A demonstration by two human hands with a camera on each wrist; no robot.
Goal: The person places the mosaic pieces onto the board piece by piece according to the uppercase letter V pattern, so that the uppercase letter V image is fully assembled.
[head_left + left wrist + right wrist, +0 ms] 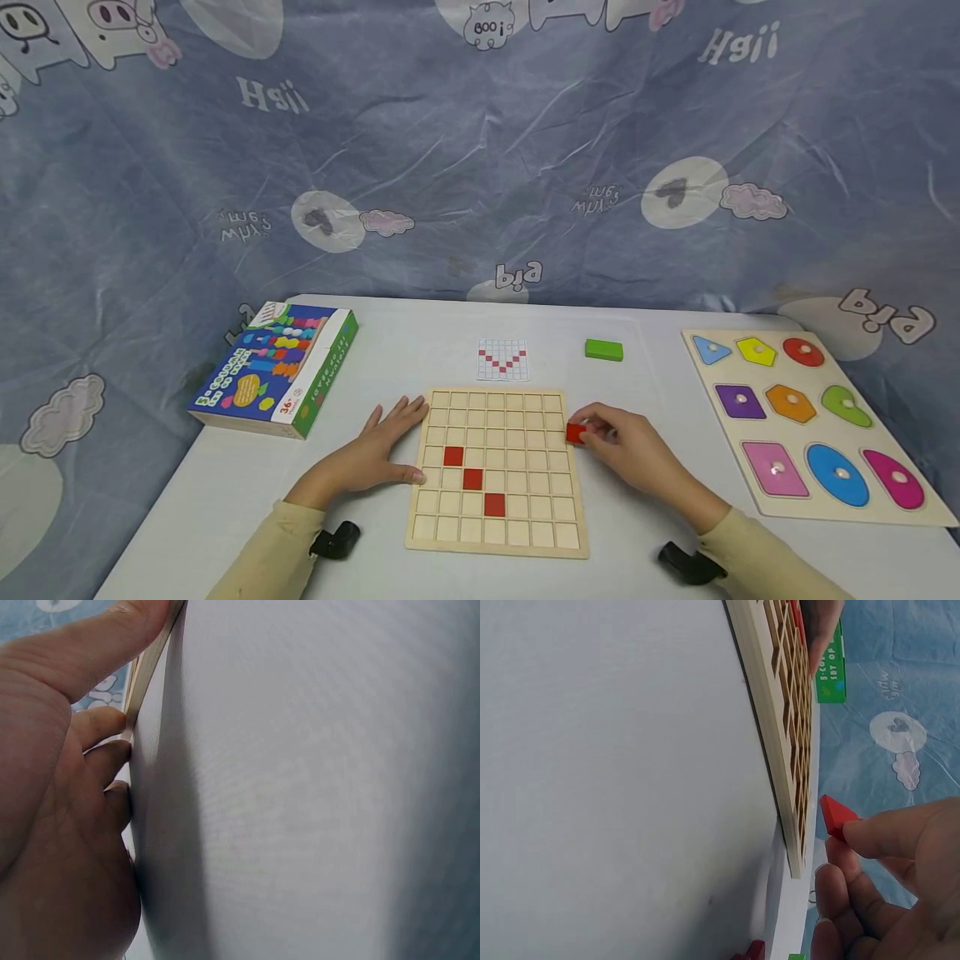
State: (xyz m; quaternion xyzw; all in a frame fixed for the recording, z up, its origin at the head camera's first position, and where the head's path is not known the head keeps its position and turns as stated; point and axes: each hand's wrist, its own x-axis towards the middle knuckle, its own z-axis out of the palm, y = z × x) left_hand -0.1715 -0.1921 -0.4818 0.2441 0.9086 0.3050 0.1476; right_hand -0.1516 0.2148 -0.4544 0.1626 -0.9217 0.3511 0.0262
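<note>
A wooden grid board (517, 550) lies flat on the white table, with three red square tiles in its cells on a diagonal: an upper one (453, 456), a middle one (472, 479) and a lower one (494, 505). My left hand (367, 454) rests at the board's left edge, fingers spread and thumb touching the rim. Just off the board's right edge, my right hand (630, 446) pinches a red square tile (835, 816) between thumb and fingertip. Beyond the board lies a small pattern card (503, 360) with red squares in a V.
A green block (603, 350) sits behind the board to the right. At far left is a blue and green box (273, 367); at right, a shape puzzle board (757, 425) with knobbed pieces. Red pieces (751, 951) show at the bottom of the right wrist view.
</note>
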